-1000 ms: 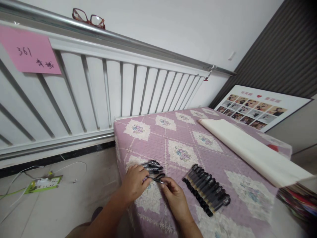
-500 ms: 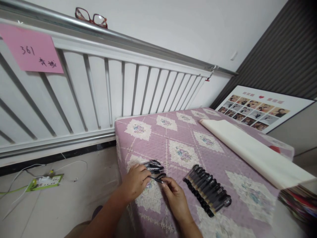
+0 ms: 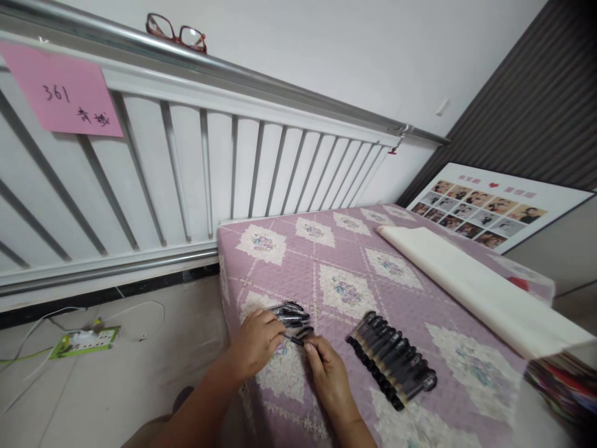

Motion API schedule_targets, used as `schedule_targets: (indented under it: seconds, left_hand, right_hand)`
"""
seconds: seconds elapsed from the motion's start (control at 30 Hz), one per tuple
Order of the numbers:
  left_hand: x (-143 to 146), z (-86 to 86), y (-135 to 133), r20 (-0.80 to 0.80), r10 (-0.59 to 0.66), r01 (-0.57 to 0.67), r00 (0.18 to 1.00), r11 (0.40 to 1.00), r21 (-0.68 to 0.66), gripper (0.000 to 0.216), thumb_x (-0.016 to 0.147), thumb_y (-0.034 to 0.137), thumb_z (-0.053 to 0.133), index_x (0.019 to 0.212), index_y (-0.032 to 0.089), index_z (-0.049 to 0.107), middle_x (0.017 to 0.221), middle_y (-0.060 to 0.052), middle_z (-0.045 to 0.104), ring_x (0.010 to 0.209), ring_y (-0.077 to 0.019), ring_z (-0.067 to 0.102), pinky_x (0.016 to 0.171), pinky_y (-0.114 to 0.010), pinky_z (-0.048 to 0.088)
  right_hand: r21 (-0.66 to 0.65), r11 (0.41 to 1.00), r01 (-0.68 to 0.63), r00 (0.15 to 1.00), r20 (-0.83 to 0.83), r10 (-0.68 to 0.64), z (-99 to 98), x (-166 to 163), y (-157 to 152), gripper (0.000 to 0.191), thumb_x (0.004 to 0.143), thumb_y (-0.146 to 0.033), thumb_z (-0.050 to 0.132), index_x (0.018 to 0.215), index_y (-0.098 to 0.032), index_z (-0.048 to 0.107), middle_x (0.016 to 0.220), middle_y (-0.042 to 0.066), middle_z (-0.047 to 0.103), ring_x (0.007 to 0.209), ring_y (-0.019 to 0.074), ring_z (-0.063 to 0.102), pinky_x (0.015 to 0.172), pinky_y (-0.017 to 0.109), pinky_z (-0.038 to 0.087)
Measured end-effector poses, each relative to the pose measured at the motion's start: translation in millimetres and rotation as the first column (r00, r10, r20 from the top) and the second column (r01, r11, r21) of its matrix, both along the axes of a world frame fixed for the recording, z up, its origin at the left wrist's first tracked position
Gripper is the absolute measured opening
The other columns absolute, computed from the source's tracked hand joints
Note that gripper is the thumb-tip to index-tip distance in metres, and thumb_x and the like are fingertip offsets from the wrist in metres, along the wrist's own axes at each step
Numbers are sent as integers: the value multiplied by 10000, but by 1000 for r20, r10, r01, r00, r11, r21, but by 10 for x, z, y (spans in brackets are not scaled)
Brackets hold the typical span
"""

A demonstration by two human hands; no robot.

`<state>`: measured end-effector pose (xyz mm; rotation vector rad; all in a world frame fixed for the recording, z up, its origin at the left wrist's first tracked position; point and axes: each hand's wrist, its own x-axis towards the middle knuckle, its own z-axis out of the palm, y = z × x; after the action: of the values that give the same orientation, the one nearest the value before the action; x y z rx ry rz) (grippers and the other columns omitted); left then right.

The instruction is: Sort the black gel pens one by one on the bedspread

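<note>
A dark pen (image 3: 293,339) spans the gap between my two hands, just above the bed cover. My left hand (image 3: 257,347) is closed on its left end with thumb and fingers. At the other end, my right hand (image 3: 330,376) pinches it between thumb and forefinger. Beyond my left fingers lies a loose pile of clear pens with black caps (image 3: 291,313). A short black piece (image 3: 305,331) shows just behind my right fingertips; I cannot tell what it belongs to. Right of my right hand, several similar pens (image 3: 392,358) lie side by side in a slanting row.
The purple floral bed cover (image 3: 298,267) bears everything. A cream rolled sheet or board (image 3: 466,289) lies across its right side. Behind stands a white radiator (image 3: 270,168), with glasses (image 3: 176,34) on its pipe. A power strip (image 3: 86,341) with cables sits on the floor.
My hands stay in nearly the same place. The pen between them has turned slightly and looks darker. The pile and the row are unchanged.
</note>
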<state>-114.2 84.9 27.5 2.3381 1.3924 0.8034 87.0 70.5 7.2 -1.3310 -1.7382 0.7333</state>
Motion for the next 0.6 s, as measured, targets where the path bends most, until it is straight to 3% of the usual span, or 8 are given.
schedule_targets:
  seconds: [0.13,0.27,0.43,0.6]
  left_hand:
    - [2,-17,14,3,-2,2,1000,1000,0,109,893,214,541,921,236,644,915,-14,609,921,-183,516,830,-317,393]
    - [10,-38,22,6,-8,8,1000,1000,-1,95,889,221,547,907,232,640,918,-14,610,918,-185,517,826,-318,398]
    - [9,-29,16,20,-17,17,1000,1000,1,103,893,222,541,904,237,642,919,-14,615,921,-181,524,840,-320,400]
    - [2,-1,9,22,-2,2,1000,1000,3,127,901,220,523,913,239,647,910,-14,616,911,-177,531,837,-322,400]
  right_hand:
    - [-41,999,15,997,-74,-18,-38,-5,-4,227,830,-376,577,963,-198,623,865,41,661,805,195,601,737,278,467]
    - [-37,999,-17,999,-50,15,5,-12,-15,185,851,-373,549,833,-206,625,783,22,642,762,182,588,709,261,458]
    - [-12,1000,-11,1000,-6,11,48,-12,-22,269,879,-399,493,737,-211,623,703,16,617,691,176,564,660,260,448]
    - [-25,1000,11,996,-94,-13,1,-16,-12,223,844,-373,556,980,-207,617,889,41,658,826,193,600,759,277,471]
